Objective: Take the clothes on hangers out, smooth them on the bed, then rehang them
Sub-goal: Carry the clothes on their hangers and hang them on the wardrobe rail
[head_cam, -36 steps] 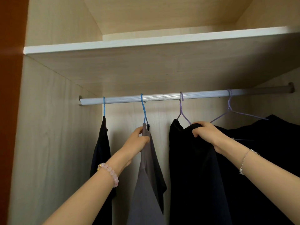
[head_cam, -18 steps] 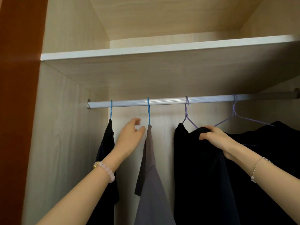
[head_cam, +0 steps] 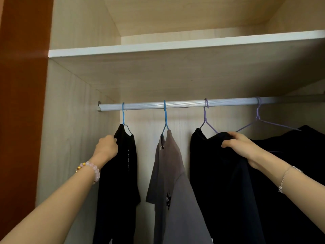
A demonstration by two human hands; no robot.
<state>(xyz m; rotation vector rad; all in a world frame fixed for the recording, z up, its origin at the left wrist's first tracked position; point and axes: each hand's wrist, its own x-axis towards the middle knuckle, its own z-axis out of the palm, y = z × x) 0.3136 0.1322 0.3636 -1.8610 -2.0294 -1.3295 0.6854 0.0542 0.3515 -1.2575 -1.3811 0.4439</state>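
Several garments hang from a silver rail [head_cam: 184,105] inside a wardrobe. At the far left a black shirt [head_cam: 123,164] hangs on a blue hanger [head_cam: 123,115]; my left hand [head_cam: 107,147] grips its shoulder. In the middle a grey T-shirt [head_cam: 174,182] hangs on a second blue hanger [head_cam: 165,118]. To its right a black garment [head_cam: 216,182] hangs on a purple hanger [head_cam: 206,118]; my right hand [head_cam: 237,143] grips its top edge. Further right another dark garment [head_cam: 299,147] hangs on a purple hanger [head_cam: 263,123].
A wooden shelf [head_cam: 175,46] runs above the rail. The wardrobe's left wall [head_cam: 73,120] stands close beside my left hand, with a red-brown panel [head_cam: 22,103] beyond it. The back wall shows between the garments.
My left hand let go of the grey T-shirt, moved left and took hold of the far-left black shirt. My right hand stayed on the black garment.
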